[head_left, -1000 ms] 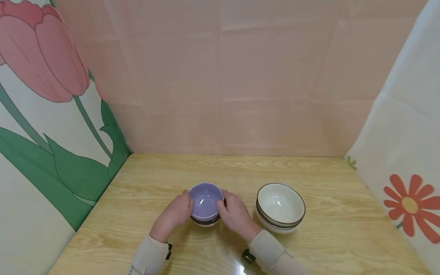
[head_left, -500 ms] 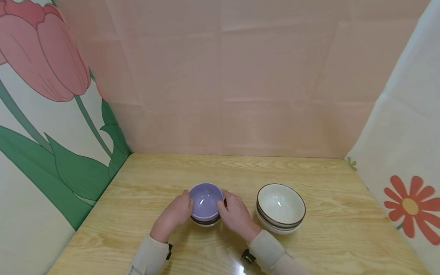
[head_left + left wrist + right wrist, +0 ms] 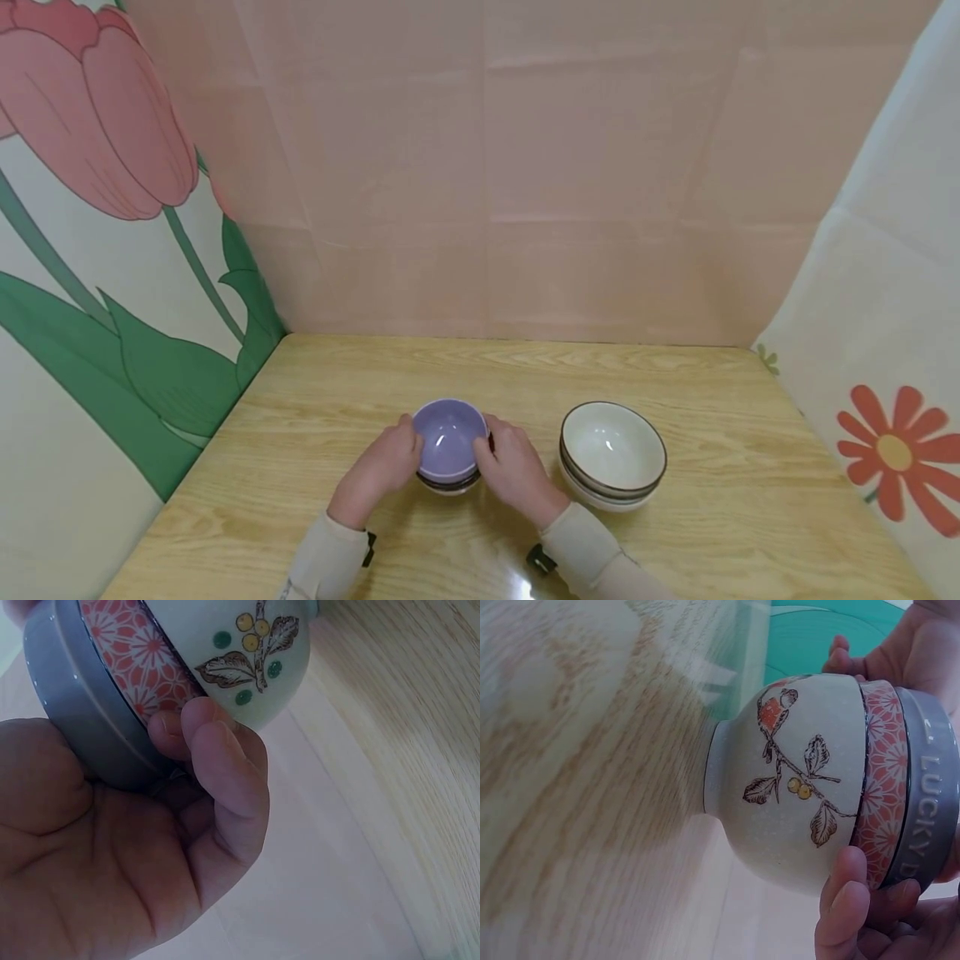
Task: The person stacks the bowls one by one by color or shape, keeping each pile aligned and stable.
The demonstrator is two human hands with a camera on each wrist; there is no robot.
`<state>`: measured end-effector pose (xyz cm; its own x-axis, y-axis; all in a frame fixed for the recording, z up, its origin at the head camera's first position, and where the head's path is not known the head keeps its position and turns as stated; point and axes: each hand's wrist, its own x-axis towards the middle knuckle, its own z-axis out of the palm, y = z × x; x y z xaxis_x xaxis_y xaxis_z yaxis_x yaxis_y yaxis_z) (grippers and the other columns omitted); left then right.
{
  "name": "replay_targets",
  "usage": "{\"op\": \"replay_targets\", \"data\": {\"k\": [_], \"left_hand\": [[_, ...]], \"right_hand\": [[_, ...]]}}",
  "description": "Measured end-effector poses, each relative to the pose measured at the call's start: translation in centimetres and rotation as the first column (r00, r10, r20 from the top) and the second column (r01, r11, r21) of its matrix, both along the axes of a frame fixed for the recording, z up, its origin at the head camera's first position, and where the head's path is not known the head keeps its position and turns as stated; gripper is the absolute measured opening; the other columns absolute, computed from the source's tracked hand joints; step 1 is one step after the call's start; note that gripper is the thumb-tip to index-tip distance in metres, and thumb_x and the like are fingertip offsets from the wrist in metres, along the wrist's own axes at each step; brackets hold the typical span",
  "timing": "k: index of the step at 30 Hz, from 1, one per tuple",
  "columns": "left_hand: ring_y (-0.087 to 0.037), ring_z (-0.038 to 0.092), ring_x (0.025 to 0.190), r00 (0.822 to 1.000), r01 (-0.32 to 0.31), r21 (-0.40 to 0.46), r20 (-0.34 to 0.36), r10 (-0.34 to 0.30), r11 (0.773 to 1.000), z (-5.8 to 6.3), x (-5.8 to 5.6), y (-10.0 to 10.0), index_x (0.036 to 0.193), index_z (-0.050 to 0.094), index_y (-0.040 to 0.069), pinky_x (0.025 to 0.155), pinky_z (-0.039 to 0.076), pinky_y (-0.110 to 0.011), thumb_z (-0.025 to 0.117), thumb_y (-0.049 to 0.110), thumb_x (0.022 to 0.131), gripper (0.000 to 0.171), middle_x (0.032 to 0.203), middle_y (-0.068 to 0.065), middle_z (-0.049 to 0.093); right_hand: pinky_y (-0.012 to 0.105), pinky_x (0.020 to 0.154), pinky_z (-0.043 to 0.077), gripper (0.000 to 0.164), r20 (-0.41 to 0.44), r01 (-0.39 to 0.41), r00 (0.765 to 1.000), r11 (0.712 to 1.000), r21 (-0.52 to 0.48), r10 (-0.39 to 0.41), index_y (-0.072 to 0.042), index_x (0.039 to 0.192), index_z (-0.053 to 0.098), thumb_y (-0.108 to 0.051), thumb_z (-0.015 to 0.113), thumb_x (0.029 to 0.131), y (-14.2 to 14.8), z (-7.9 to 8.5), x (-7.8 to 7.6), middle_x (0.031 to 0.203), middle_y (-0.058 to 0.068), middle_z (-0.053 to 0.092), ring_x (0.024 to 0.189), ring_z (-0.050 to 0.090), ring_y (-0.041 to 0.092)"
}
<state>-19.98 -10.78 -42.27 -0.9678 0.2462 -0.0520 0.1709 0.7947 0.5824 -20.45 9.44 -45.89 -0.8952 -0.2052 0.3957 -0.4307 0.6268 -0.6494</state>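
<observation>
A small purple bowl sits nested in a patterned bowl, on the table in the head view. The patterned bowl is white, with a bird, berry branches and a red flower band. Raised letters run round the outer wall of the purple bowl. My left hand grips the purple bowl at its left side, fingers curled beneath its rim and against the red band in the left wrist view. From the right, my right hand holds it with the thumb at the rim and fingers round the outside.
To the right stands a stack of larger bowls, white inside with a dark rim on top. The wood-grain table meets a pink backdrop behind, with flower-printed cloths at both sides.
</observation>
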Motion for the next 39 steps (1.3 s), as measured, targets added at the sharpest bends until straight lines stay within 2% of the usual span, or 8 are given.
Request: {"op": "replay_targets", "data": {"k": [12, 22, 27, 36, 39], "left_hand": [[-0.017, 0.047, 0.06, 0.999, -0.009, 0.018, 0.043, 0.008, 1.0, 0.32, 0.26, 0.12, 0.135, 0.036, -0.022, 0.049, 0.042, -0.031, 0.032, 0.012, 0.104, 0.046, 0.078, -0.011, 0.053], [-0.017, 0.046, 0.058, 0.999, -0.007, 0.008, 0.046, 0.007, 1.0, 0.37, 0.44, 0.13, 0.133, 0.038, -0.022, 0.049, 0.042, -0.03, 0.031, 0.011, 0.104, 0.044, 0.073, -0.009, 0.051], [-0.017, 0.047, 0.058, 0.999, -0.004, 0.009, 0.054, 0.003, 1.0, 0.36, 0.44, 0.15, 0.132, 0.039, -0.021, 0.049, 0.042, -0.03, 0.031, 0.011, 0.104, 0.044, 0.073, -0.009, 0.051], [-0.018, 0.048, 0.061, 0.999, 0.017, 0.012, 0.029, -0.017, 1.0, 0.23, -0.28, 0.05, 0.13, 0.038, -0.021, 0.051, 0.043, -0.031, 0.033, 0.01, 0.103, 0.041, 0.078, -0.012, 0.053], [-0.02, 0.051, 0.064, 0.999, 0.01, 0.021, 0.038, -0.011, 1.0, 0.05, -0.5, 0.1, 0.131, 0.038, -0.02, 0.054, 0.044, -0.033, 0.033, 0.011, 0.104, 0.042, 0.085, -0.016, 0.056]], "right_hand": [[0.04, 0.085, 0.057, 0.036, 0.01, 0.012, 1.0, 1.0, 0.014, -0.013, 0.0, 0.12, 0.068, -0.015, 0.053, 0.092, 0.14, 0.09, 0.11, 0.106, 0.01, 0.073, 0.096, 0.068, 0.018], [0.038, 0.081, 0.057, 0.036, 0.013, 0.004, 1.0, 1.0, 0.019, -0.004, -0.001, 0.12, 0.068, -0.015, 0.052, 0.091, 0.22, 0.21, 0.18, 0.102, 0.008, 0.073, 0.089, 0.066, 0.015], [0.038, 0.083, 0.057, 0.037, 0.029, 0.0, 1.0, 1.0, 0.023, 0.0, 0.0, 0.122, 0.067, -0.015, 0.052, 0.092, 0.35, 0.29, 0.28, 0.105, 0.009, 0.073, 0.091, 0.067, 0.015], [0.039, 0.085, 0.057, 0.038, 0.017, -0.012, 1.0, 0.999, 0.035, 0.011, 0.001, 0.124, 0.066, -0.015, 0.051, 0.093, 0.5, 0.3, -0.25, 0.109, 0.011, 0.073, 0.095, 0.067, 0.017], [0.04, 0.084, 0.057, 0.038, 0.028, -0.007, 1.0, 0.999, 0.046, 0.006, 0.0, 0.124, 0.065, -0.016, 0.051, 0.093, 0.62, 0.22, -0.33, 0.109, 0.011, 0.073, 0.094, 0.067, 0.017]]}}
